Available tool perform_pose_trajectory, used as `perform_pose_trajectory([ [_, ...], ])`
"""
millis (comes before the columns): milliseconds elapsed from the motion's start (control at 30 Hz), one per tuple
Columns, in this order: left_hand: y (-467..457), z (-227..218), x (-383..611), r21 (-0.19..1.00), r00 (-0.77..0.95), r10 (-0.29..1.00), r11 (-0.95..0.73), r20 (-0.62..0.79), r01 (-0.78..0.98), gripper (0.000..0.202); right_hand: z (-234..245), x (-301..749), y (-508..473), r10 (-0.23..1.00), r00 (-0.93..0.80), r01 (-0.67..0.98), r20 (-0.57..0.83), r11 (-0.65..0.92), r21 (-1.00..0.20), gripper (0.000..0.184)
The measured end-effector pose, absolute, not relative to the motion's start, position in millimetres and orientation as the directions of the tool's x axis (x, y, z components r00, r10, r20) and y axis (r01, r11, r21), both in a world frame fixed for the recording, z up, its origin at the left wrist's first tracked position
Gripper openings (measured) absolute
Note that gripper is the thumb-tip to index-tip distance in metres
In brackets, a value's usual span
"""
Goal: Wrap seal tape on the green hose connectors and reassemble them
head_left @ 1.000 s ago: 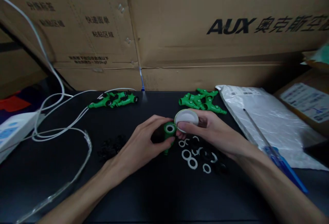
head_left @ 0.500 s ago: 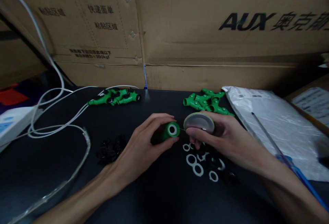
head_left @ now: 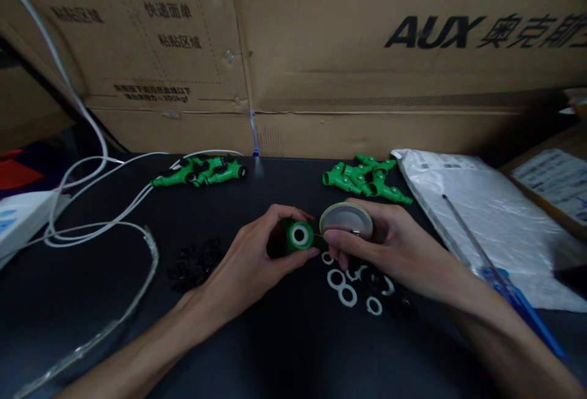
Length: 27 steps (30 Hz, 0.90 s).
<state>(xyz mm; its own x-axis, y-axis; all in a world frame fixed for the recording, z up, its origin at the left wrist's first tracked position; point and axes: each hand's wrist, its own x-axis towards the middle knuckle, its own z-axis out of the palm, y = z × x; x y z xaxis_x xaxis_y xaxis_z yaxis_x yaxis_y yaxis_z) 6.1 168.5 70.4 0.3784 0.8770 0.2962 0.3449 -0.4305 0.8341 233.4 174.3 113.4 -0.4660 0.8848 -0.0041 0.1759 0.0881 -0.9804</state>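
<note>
My left hand [head_left: 257, 252] is closed round a green plastic fitting [head_left: 290, 241], whose open end, with a white ring inside, faces me. Between thumb and fingers, my right hand [head_left: 385, 234] grips a round grey disc [head_left: 346, 218] with a yellow-green rim. A thin line, strand or wire, spans the small gap from the disc side to the fitting's mouth. Below my right hand lie several white rings [head_left: 347, 296] and some black parts [head_left: 403, 306]. A heap of small black pieces [head_left: 192, 266] lies to the left of my left hand.
Green branched fittings lie in two groups, one with black parts [head_left: 202, 172] and one plain [head_left: 362, 179]. A white plastic parcel [head_left: 458, 203] carries a blue-handled screwdriver [head_left: 523, 307]. White cables [head_left: 103, 161] run along the left. A large cardboard box [head_left: 321, 81] stands behind.
The whole view has shifted slightly, so things sit a little further left. Both hands keep their grips; the fitting and disc remain close together, the fitting's mouth slightly more turned toward me.
</note>
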Motion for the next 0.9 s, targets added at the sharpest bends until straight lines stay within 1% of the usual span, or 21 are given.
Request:
perform_pose_trajectory([
  [133, 169.7, 76.3, 3.5, 0.786, 0.394, 0.849, -0.496, 0.351, 0.37, 0.032, 113.8, 241.7, 180.9, 0.903, -0.427, 0.144, -0.036, 0.028, -0.989, 0.028],
  [300, 172.8, 84.6, -1.0, 0.758, 0.439, 0.822, -0.534, 0.363, 0.374, 0.042, 128.4, 242.4, 177.7, 0.939, -0.343, 0.116, 0.01, 0.053, -0.992, 0.033],
  [433, 160.4, 89.3, -5.5, 0.773, 0.399, 0.845, -0.505, 0.354, 0.384, 0.038, 142.4, 227.6, 140.0, 0.957, -0.289, 0.076, -0.001, 0.022, -0.997, 0.034],
  [600, 120.2, 96.5, -8.1, 0.795, 0.363, 0.871, -0.465, 0.332, 0.39, 0.034, 139.8, 210.7, 86.2, 0.971, -0.218, 0.023, -0.101, -0.098, -0.995, 0.034],
  [700, 99.9, 101.5, -6.6, 0.802, 0.339, 0.896, -0.418, 0.287, 0.427, 0.036, 134.4, 205.4, 70.1, 0.977, -0.164, 0.015, -0.136, -0.135, -0.991, 0.032],
  [800, 88.5, 104.6, -5.1, 0.788, 0.348, 0.905, -0.394, 0.244, 0.473, 0.044, 130.4, 201.9, 64.4, 0.983, -0.125, 0.06, -0.137, -0.13, -0.99, 0.032],
  [900, 82.9, 103.2, -5.1, 0.775, 0.361, 0.903, -0.396, 0.233, 0.492, 0.05, 126.4, 199.0, 62.9, 0.989, -0.076, 0.139, -0.128, -0.116, -0.983, 0.032],
])
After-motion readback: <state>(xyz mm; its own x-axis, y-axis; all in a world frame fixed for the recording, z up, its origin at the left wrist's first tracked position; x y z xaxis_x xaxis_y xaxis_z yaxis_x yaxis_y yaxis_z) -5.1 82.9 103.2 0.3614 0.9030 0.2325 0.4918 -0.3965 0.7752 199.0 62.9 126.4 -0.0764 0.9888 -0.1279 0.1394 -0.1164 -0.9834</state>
